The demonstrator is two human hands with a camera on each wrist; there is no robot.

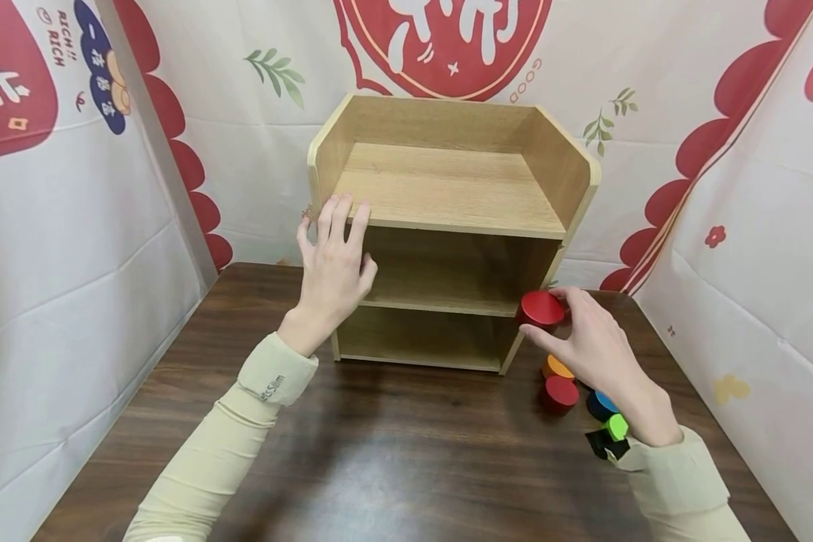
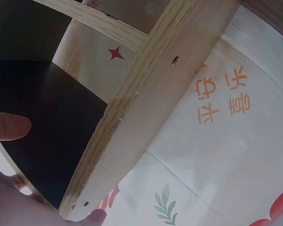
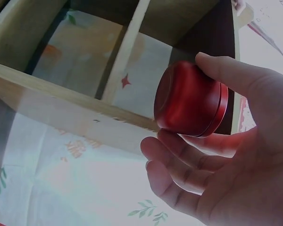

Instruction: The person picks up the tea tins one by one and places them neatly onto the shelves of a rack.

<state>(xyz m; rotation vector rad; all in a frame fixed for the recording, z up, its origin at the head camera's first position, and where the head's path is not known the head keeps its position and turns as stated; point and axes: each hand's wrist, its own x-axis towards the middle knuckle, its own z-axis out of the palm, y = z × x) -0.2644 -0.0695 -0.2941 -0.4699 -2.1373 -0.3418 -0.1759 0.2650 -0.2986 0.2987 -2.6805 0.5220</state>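
A wooden shelf unit (image 1: 447,226) with a walled top and two compartments below stands on the dark table. My left hand (image 1: 335,263) holds the front left corner of its upper board, fingers over the edge and thumb below. In the left wrist view, the thumb shows before the dark inside, and a fingertip is at the outer side panel (image 2: 146,103). My right hand (image 1: 592,339) grips a small round red tin (image 3: 191,99) with a lid, thumb on one side and fingers on the other. That tin is beside the unit's right front edge, raised above the table.
Right of the unit, a second red tin (image 1: 559,395), an orange tin (image 1: 557,367), a blue one (image 1: 603,405) and a bright green object (image 1: 616,427) with black beside it sit on the table (image 1: 406,459). Printed white cloth (image 1: 244,150) hangs around the back and sides.
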